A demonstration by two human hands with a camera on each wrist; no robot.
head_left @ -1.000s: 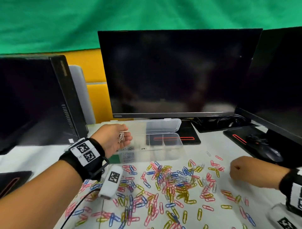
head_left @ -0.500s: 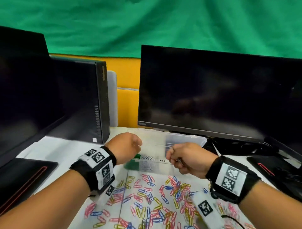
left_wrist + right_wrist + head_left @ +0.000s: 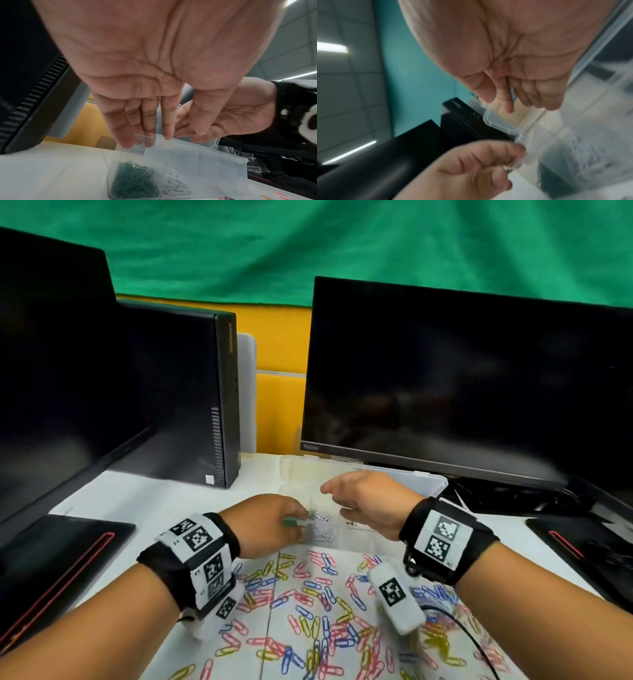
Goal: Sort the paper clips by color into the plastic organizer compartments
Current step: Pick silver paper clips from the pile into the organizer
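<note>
The clear plastic organizer [image 3: 356,539] stands open behind a spread of red, blue and yellow paper clips [image 3: 325,611]. Its left compartments hold green clips [image 3: 133,181] and silver clips [image 3: 176,185]. My left hand [image 3: 274,525] reaches down at the organizer's left end, above those compartments. In the right wrist view its thumb and fingertips [image 3: 520,148] curl round a small silvery clip [image 3: 507,169]. My right hand [image 3: 359,501] hovers over the organizer's middle with relaxed fingers [image 3: 506,105], holding nothing. Blur hides the left fingertips [image 3: 169,135] behind the organizer wall [image 3: 205,162].
A dark monitor [image 3: 462,388] stands right behind the organizer's raised lid [image 3: 428,484]. A black computer tower [image 3: 191,405] and another screen [image 3: 51,371] stand at the left. Black stand bases [image 3: 51,570] flank the clips, and cables [image 3: 513,494] lie at the back right.
The right hand came from the table's right side to the organizer and went from a fist to relaxed fingers. The left hand dropped lower onto the organizer's left end. The head view turned left.
</note>
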